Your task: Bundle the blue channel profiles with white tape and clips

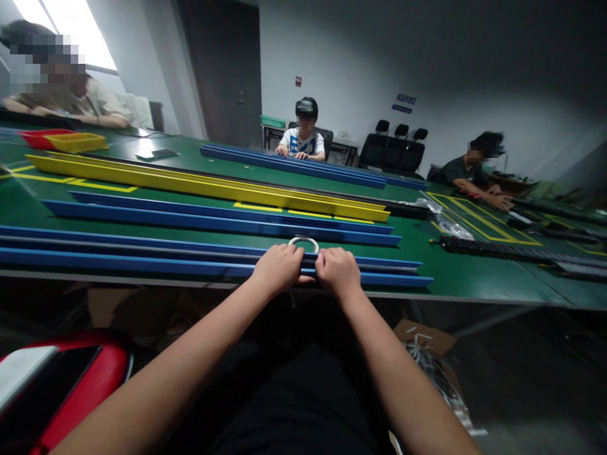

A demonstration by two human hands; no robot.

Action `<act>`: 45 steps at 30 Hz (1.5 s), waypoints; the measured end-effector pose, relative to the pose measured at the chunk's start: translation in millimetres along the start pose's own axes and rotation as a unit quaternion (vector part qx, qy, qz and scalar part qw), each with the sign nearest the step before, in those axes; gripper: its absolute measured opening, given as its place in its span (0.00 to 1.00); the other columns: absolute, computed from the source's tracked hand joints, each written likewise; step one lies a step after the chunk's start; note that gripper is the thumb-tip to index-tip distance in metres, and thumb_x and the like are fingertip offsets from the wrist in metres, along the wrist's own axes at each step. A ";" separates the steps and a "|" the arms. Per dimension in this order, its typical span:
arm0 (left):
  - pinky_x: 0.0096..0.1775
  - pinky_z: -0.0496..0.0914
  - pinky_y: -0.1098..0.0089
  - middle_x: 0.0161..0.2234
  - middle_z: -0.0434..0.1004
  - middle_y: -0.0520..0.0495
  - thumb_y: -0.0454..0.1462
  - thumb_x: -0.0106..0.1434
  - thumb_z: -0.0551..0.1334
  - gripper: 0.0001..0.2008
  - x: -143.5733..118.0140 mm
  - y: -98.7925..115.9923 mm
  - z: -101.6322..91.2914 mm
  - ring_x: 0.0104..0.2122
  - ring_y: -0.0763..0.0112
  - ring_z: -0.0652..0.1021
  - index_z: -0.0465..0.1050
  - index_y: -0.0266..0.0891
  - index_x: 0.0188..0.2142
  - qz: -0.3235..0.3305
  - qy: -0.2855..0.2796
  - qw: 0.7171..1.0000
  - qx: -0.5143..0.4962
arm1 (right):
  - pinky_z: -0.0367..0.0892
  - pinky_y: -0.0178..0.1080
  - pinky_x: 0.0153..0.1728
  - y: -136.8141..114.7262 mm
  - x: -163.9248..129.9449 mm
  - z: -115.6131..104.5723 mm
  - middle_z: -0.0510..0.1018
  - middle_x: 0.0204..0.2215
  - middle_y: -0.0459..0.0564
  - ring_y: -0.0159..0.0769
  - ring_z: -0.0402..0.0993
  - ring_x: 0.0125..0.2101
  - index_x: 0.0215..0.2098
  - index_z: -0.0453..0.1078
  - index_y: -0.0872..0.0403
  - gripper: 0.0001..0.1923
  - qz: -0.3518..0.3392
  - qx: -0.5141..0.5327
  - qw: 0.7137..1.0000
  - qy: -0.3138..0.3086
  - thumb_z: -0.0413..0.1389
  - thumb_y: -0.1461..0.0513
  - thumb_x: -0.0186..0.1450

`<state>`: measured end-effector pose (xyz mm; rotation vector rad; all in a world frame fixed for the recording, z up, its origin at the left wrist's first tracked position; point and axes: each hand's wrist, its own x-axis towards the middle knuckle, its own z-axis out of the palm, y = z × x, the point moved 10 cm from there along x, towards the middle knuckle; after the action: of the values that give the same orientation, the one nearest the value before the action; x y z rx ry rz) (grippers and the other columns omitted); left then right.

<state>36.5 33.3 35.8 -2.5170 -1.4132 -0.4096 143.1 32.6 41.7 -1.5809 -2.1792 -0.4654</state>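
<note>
A long blue rail with a dark strip along its middle lies at the near edge of the green table. My left hand and my right hand rest side by side on it, fingers curled over the rail. A small loop of white cable or ring arches just beyond my knuckles; I cannot tell which hand holds it. Both forearms reach in from below.
More blue rails and a long yellow rail lie further back. A black strip lies at right. Red and yellow bins stand far left. Three other people sit around the table. A cardboard box sits under the edge.
</note>
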 end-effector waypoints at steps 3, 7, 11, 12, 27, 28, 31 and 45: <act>0.43 0.65 0.59 0.40 0.75 0.37 0.60 0.55 0.61 0.32 21.9 42.5 5.1 0.42 0.53 0.75 0.69 0.35 0.44 0.020 0.009 1.000 -0.022 | 0.57 0.39 0.45 45.5 -14.8 -8.5 0.79 0.38 0.51 0.38 0.70 0.41 0.42 0.74 0.53 0.17 0.010 0.000 1.000 0.008 0.44 0.59 0.70; 0.42 0.65 0.60 0.39 0.74 0.39 0.57 0.54 0.63 0.29 54.7 103.7 12.1 0.41 0.54 0.75 0.68 0.36 0.43 0.047 0.010 0.997 -0.052 | 0.58 0.36 0.48 111.7 -36.8 -17.6 0.80 0.41 0.50 0.36 0.71 0.42 0.43 0.75 0.54 0.18 0.020 -0.004 1.000 -0.004 0.43 0.60 0.70; 0.42 0.65 0.61 0.41 0.74 0.40 0.53 0.56 0.64 0.26 60.7 123.8 10.0 0.42 0.55 0.75 0.67 0.38 0.47 0.077 0.010 0.995 -0.061 | 0.58 0.35 0.46 148.8 -44.4 -23.4 0.80 0.40 0.49 0.35 0.71 0.42 0.42 0.76 0.52 0.18 0.074 -0.015 0.997 -0.008 0.43 0.59 0.70; 0.43 0.65 0.61 0.41 0.74 0.41 0.53 0.56 0.64 0.26 56.3 117.7 7.8 0.43 0.55 0.75 0.66 0.39 0.48 0.075 0.014 0.995 -0.058 | 0.58 0.36 0.44 152.3 -43.8 -23.6 0.80 0.39 0.49 0.36 0.72 0.41 0.40 0.76 0.52 0.19 0.105 -0.023 0.994 -0.010 0.43 0.59 0.70; 0.44 0.64 0.60 0.40 0.75 0.38 0.63 0.56 0.55 0.32 -14.5 -20.5 -9.1 0.42 0.54 0.75 0.70 0.38 0.44 -0.055 -0.006 0.998 0.020 | 0.55 0.43 0.43 18.0 -10.9 -9.0 0.78 0.35 0.55 0.43 0.68 0.40 0.36 0.76 0.53 0.21 0.096 -0.018 0.995 0.014 0.44 0.53 0.69; 0.43 0.64 0.60 0.41 0.75 0.38 0.63 0.56 0.55 0.32 -11.1 -14.7 -8.0 0.42 0.54 0.75 0.70 0.38 0.44 -0.052 -0.005 0.999 0.013 | 0.55 0.43 0.43 24.7 -11.9 -9.3 0.78 0.35 0.55 0.43 0.68 0.41 0.36 0.76 0.53 0.21 0.093 -0.022 0.995 0.013 0.44 0.53 0.69; 0.43 0.64 0.60 0.41 0.75 0.37 0.64 0.55 0.55 0.33 7.1 15.1 -3.1 0.43 0.53 0.74 0.70 0.38 0.43 -0.033 0.007 0.999 -0.018 | 0.54 0.42 0.44 59.7 -18.5 -12.5 0.78 0.36 0.54 0.42 0.68 0.41 0.37 0.76 0.53 0.20 0.092 -0.039 0.995 0.008 0.44 0.54 0.69; 0.47 0.62 0.58 0.42 0.75 0.39 0.60 0.58 0.56 0.31 16.8 47.4 -1.9 0.44 0.54 0.73 0.67 0.39 0.50 -0.037 0.032 0.997 -0.052 | 0.56 0.40 0.41 159.4 -45.8 -26.5 0.79 0.35 0.54 0.40 0.71 0.39 0.34 0.77 0.54 0.21 0.192 -0.064 0.979 0.008 0.44 0.55 0.69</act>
<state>85.2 21.8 40.6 -2.5126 -1.5006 -0.5877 311.0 30.4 46.1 -2.0025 -1.7985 -0.4999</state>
